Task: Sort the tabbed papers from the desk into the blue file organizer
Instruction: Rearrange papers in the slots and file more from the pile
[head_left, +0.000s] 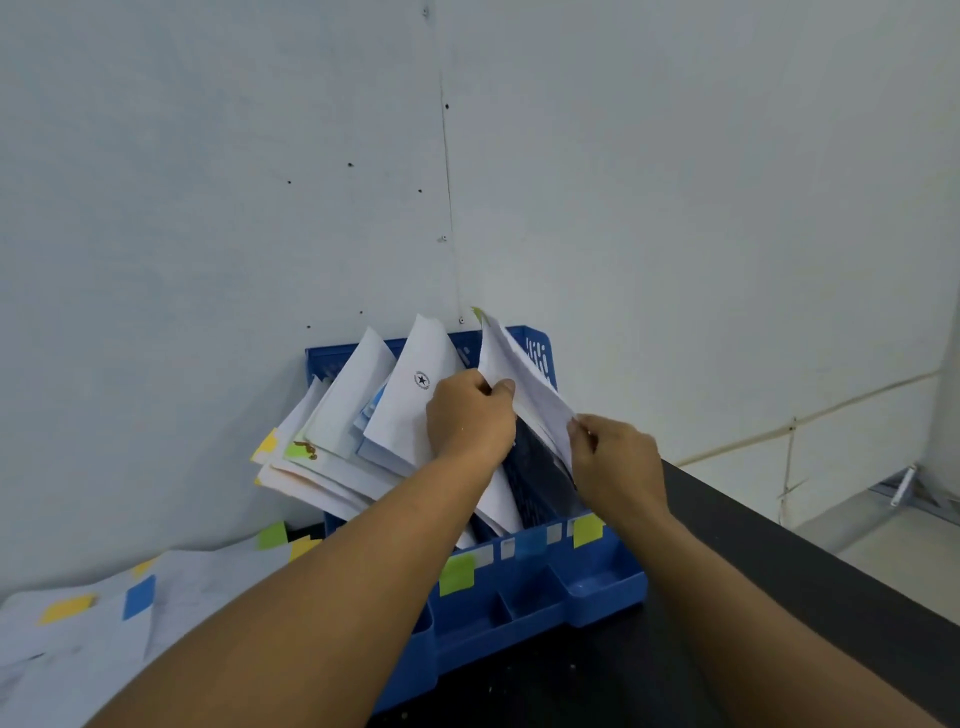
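Several tabbed papers lie loose on the desk at near left, carrying yellow, blue and green tabs and not yet filed. Right of them, the blue file organizer stands against the wall, its left slots crowded with sheets that lean out leftward. The left hand reaches into the middle of the organizer, thumb and fingers pinching the near edge of a green-tabbed sheet; the right hand pinches the same sheet's lower right corner. That sheet stands tilted over the rightmost slot, between the two hands and touching both. Judging from this, the thin paper could buckle or catch on the slot divider if pushed down unevenly, and the leaning stack at left could spill out if nudged by the forearm.
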